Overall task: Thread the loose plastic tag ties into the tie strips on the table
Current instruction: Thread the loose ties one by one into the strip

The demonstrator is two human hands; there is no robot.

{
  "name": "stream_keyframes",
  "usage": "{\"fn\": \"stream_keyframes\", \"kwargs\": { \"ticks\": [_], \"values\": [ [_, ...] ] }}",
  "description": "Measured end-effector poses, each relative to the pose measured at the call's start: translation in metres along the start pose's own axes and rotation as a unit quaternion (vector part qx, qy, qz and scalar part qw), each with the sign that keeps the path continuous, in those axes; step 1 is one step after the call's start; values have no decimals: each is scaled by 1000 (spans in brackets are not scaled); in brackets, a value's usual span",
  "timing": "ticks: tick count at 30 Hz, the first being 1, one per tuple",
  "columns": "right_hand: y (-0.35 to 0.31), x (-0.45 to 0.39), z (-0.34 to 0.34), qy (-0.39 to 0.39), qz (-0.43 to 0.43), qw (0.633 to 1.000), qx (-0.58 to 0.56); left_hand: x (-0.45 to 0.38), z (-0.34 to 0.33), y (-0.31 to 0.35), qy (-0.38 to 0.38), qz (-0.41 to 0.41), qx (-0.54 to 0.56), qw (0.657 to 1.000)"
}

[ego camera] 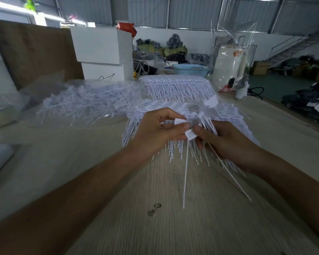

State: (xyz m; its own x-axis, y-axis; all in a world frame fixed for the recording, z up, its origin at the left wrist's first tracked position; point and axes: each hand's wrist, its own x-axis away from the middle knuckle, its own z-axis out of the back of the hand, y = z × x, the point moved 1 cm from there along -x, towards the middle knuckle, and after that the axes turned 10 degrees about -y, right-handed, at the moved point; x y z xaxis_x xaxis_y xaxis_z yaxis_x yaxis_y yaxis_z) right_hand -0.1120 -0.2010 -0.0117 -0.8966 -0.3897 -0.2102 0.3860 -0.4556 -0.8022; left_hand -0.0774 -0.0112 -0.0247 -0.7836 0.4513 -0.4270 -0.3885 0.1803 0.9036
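Both hands meet at the middle of the frame, over the pale wooden table (173,227). The left hand (155,131) pinches the flat heads of a few tag ties (185,172), fingers curled close; the right hand (226,142) grips the same bunch, thumb pressed on a tag, and thin tails hang down toward the lower centre. Just behind them lies a tie strip (226,115), another strip (175,85) farther back. A loose heap of ties (87,103) sits centre left; a blue basket (191,69) stands beyond.
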Motion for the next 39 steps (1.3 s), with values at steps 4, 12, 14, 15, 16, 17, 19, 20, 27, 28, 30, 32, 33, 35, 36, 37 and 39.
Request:
{"fn": "stream_keyframes", "kwargs": {
  "ticks": [4, 12, 14, 15, 16, 17, 19, 20, 27, 28, 30, 32, 33, 35, 36, 37, 39],
  "values": [
    [0, 0, -1, 12, 30, 999, 4, -1, -3, -1, 2, 10, 6, 1000],
    [-1, -2, -1, 76, -10, 997, -29, 1, -6, 0, -36, 27, 25, 999],
    [-2, -2, 0, 63, -25, 996, -62, 0, -5, 1, -2, 22, 34, 999],
    [-1, -2, 1, 51, -26, 996, -70, -1, -4, 2, 15, 17, 37, 999],
    [-2, -1, 1, 39, -25, 996, -70, -2, -2, 3, 31, 11, 43, 999],
    [-1, -1, 2, 28, -25, 997, -62, -2, 0, 4, 46, 6, 53, 998],
    [-1, -1, 0, 3, -18, 999, -35, -3, 2, 7, 72, -1, 76, 995],
    [-1, -1, -1, -11, -9, 1000, -22, -4, 3, 8, 77, -5, 89, 993],
    [2, -3, -2, -10, 30, 997, 66, -4, 2, 10, 46, -6, 23, 999],
    [3, -4, -1, 1, 34, 996, 82, -3, 2, 12, 36, 1, 8, 999],
    [4, -3, 1, 21, 45, 992, 115, -2, -1, 14, -8, 3, -38, 999],
    [3, -1, -1, 31, 70, 981, 181, -1, -12, 14, -55, -22, -100, 993],
    [2, 1, -3, 30, 78, 971, 224, 0, -19, 13, -61, -47, -125, 989],
    [1, 2, -12, 27, 78, 950, 302, 1, -29, 15, -30, -91, -155, 983],
    [0, 2, -16, 31, 81, 942, 325, 2, -31, 18, 0, -111, -171, 979],
    [-2, 2, -20, 40, 90, 938, 333, 2, -31, 20, 33, -136, -193, 971],
    [-8, 1, -26, 38, 108, 951, 288, 4, -30, 23, 88, -184, -240, 949]
  ]
}}
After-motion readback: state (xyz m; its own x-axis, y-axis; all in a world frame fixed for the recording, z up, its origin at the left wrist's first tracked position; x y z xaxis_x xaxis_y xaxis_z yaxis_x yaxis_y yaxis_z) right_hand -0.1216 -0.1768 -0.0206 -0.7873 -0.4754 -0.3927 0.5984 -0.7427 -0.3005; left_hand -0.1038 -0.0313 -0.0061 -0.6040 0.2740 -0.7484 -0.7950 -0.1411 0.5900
